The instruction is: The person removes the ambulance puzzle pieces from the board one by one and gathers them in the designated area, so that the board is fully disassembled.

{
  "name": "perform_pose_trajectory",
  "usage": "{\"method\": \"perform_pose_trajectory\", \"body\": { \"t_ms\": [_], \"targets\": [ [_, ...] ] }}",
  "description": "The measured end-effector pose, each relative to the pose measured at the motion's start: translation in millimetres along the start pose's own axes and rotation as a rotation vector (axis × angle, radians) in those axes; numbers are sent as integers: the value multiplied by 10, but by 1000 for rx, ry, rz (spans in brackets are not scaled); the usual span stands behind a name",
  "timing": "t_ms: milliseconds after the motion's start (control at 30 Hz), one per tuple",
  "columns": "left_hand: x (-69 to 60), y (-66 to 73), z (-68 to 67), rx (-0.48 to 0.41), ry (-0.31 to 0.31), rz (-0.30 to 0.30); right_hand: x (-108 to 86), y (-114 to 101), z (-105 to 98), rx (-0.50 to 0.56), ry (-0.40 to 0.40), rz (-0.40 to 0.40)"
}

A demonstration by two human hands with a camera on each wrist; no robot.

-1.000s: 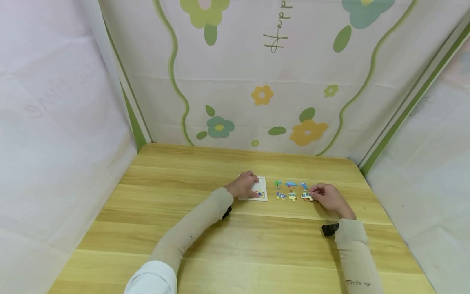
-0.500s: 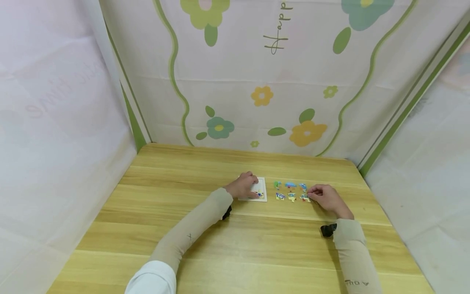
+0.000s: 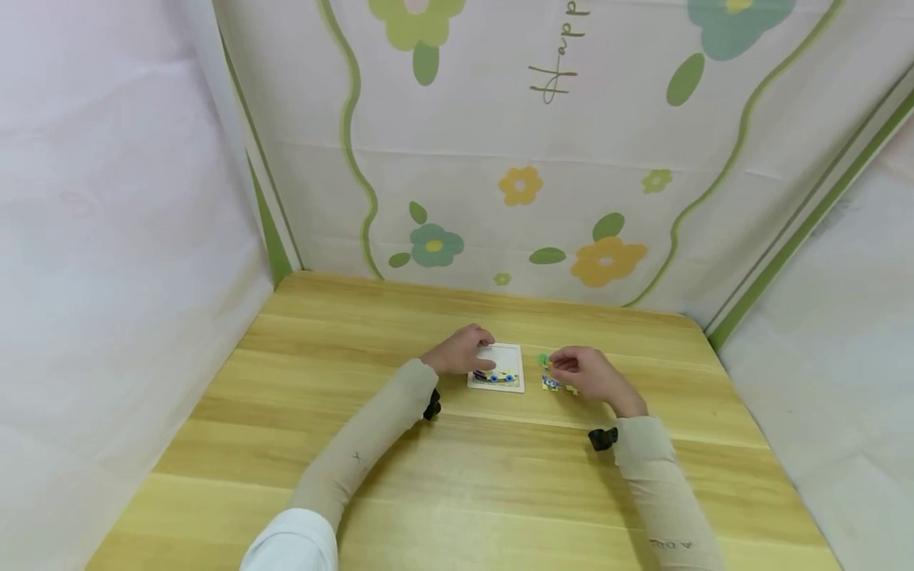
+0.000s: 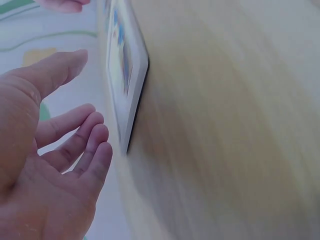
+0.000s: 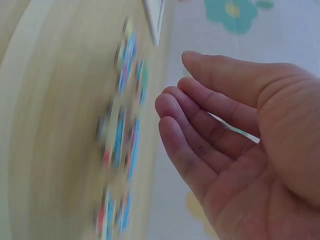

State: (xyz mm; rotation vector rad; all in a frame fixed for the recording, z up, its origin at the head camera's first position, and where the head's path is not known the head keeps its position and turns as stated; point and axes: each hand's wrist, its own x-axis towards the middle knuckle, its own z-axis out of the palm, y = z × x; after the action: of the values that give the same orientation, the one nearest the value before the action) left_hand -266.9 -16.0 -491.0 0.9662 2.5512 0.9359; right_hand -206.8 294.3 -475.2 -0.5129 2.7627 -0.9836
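A white puzzle tray [image 3: 519, 358] lies on the table, with joined colourful pieces [image 3: 500, 377] along its near edge. My left hand [image 3: 459, 353] is over the tray's left side, thumb and fingers spread and bent; in the left wrist view that hand [image 4: 52, 145] holds nothing. To the right of the tray, my right hand [image 3: 589, 374] hovers above loose jigsaw pieces [image 3: 550, 384] and hides some of them. A green piece [image 3: 543, 360] shows beside its fingertips. In the right wrist view, the thumb and loosely bent fingers [image 5: 172, 132] stand apart with nothing between them.
The wooden table [image 3: 457, 468] runs back to a flower-printed cloth [image 3: 464, 159], and more cloth hangs at both sides. Small black cameras [image 3: 603, 438] sit at the wrists. Blurred loose pieces [image 5: 120, 145] lie in two rows in the right wrist view.
My right hand has left the rightmost piece and moved left over the loose pieces, towards the tray. The left hand has drawn back slightly left, uncovering more of the joined pieces. The head view has shifted slightly.
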Motion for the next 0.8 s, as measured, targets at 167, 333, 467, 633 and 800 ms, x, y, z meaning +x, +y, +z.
{"method": "perform_pose_trajectory", "body": {
  "t_ms": [167,333,467,633,800],
  "targets": [
    [-166,-142,-67,-46,4,10,232,-302,260,7,-46,-100],
    [-323,-120,-57,-37,27,-7,428,-542,469,1,-105,-154],
    [-365,-69,10,-16,22,5,538,-656,556,-11,-137,-173],
    [-376,-63,93,3,36,19,626,-693,651,-42,-135,-179],
    [-374,-77,122,33,46,10,650,-709,702,-78,-128,-205]
  ]
}}
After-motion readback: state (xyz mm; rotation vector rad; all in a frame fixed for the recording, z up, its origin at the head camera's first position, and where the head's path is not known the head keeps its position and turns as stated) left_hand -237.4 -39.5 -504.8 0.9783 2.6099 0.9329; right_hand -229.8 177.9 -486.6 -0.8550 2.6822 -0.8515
